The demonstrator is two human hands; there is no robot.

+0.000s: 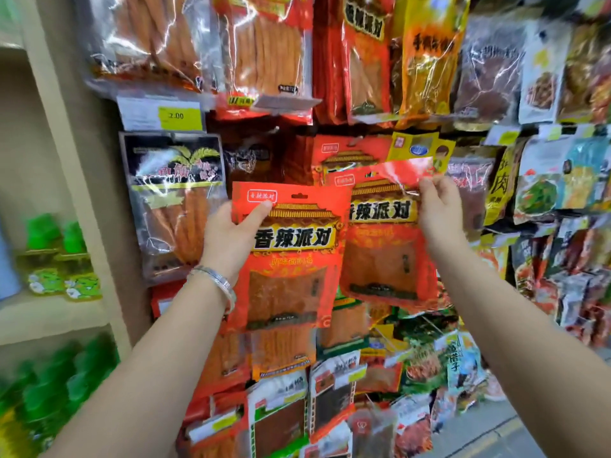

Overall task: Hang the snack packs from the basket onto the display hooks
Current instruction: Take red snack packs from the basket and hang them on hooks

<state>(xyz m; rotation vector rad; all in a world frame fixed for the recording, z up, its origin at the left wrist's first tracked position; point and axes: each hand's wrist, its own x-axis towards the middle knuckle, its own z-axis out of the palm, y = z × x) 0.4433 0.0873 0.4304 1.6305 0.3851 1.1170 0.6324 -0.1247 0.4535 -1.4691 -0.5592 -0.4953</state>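
My left hand [231, 234] grips a red snack pack [291, 259] by its upper left corner and holds it upright in front of the display. My right hand [438, 209] pinches the top right corner of a second, matching red pack [386, 246], which is tilted, its top edge raised toward a row of identical red packs [347, 153] hanging behind it. The hook itself is hidden by the packs. The basket is not in view.
The display wall is crowded with hanging snack packs: a black pack [172, 200] at left, orange stick packs [264, 47] above, yellow pack [429, 54], mixed packs [562, 180] at right. A yellow price tag [180, 118] sits above left. Shelves with green bottles [56, 256] stand far left.
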